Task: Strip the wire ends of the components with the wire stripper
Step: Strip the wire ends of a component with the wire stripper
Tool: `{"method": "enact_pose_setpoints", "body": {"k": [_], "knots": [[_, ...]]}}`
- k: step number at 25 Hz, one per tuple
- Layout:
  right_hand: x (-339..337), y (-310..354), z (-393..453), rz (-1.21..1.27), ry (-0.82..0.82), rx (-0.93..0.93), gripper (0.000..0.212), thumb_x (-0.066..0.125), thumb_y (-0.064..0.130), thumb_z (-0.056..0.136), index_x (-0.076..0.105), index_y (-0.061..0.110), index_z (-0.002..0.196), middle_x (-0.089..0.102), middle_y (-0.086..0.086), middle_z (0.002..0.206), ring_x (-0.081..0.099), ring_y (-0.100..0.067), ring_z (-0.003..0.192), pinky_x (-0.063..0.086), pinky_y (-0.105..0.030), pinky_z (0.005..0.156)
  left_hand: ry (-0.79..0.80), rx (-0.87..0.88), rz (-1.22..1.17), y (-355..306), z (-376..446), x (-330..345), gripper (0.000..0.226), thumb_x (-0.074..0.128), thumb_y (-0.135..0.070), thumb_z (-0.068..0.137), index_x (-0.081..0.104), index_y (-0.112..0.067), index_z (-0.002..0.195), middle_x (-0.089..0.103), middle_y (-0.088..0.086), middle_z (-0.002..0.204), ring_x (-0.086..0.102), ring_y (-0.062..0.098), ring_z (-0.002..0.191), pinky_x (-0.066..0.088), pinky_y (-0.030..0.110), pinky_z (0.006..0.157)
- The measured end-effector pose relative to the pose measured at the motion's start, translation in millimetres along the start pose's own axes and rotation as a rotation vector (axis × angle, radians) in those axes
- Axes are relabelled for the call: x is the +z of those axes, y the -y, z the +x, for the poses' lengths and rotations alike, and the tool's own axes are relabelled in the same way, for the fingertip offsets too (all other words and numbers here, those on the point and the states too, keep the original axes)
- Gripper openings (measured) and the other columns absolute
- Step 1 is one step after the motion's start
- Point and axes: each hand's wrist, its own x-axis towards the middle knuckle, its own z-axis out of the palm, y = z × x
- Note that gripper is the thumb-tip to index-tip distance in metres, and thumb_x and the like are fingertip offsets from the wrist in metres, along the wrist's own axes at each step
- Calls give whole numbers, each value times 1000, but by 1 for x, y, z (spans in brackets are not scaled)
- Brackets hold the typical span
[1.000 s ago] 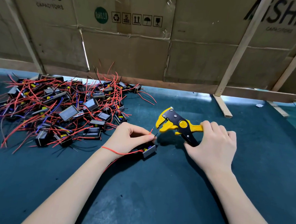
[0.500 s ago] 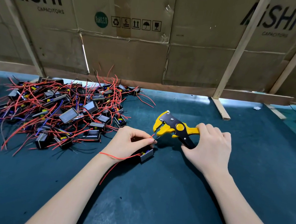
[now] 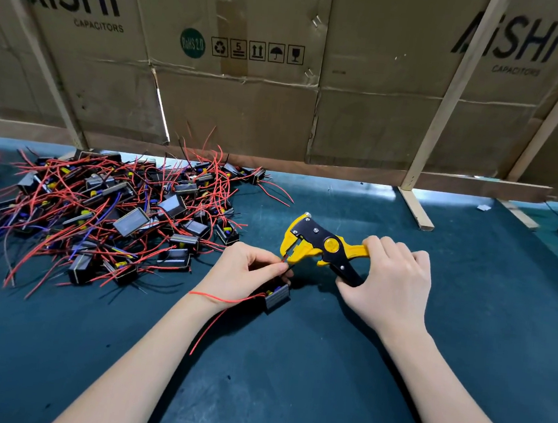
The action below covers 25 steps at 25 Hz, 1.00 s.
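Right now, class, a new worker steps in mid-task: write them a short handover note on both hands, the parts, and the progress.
Left hand pinches a red wire end at the mouth of the wire stripper; that component hangs beneath the hand.
Right hand grips the stripper's handles.
Wire is at the jaws; whether it is stripped yet cannot be told.
Left to do: the pile of components on the green mat.

A big pile of small black box components with red and blue wires lies on the left of the dark green mat surface. Right of it, the left hand sits over one small black component. The yellow and black metal wire stripper is just right, in the right hand. A brown cardboard wall stands behind.
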Motion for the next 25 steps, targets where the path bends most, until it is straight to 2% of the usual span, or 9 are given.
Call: {"method": "enact_pose_setpoints", "body": {"k": [6,11,20,25], "knots": [[0,0,2,-2,-14,-17,37,77,34,55,56,10,73,51,-1,62,48,-29,56,33,-36,63,0,24,3,-1,0,-1,18,61,-9,95,78,-4,89,77,0,83,69,4,80,52,19,81],[-1,1,2,7,-33,-29,31,69,37,59,55,11,69,49,-1,58,46,-29,52,32,-34,60,2,9,13,0,0,-1,17,63,-10,94,78,-5,90,77,1,84,70,6,81,53,21,83],[0,0,1,29,13,-18,38,83,31,50,54,11,63,48,-1,52,45,-29,46,33,-33,56,2,12,51,0,-1,-3,17,64,-13,94,79,-10,88,77,-3,83,71,7,83,53,22,85],[-2,5,-1,56,71,36,45,89,30,43,51,10,54,46,-2,45,26,-23,42,28,-26,47,10,-17,24,1,-2,-4,16,64,-14,93,80,-10,89,77,-2,82,71,8,82,55,27,86]]}}
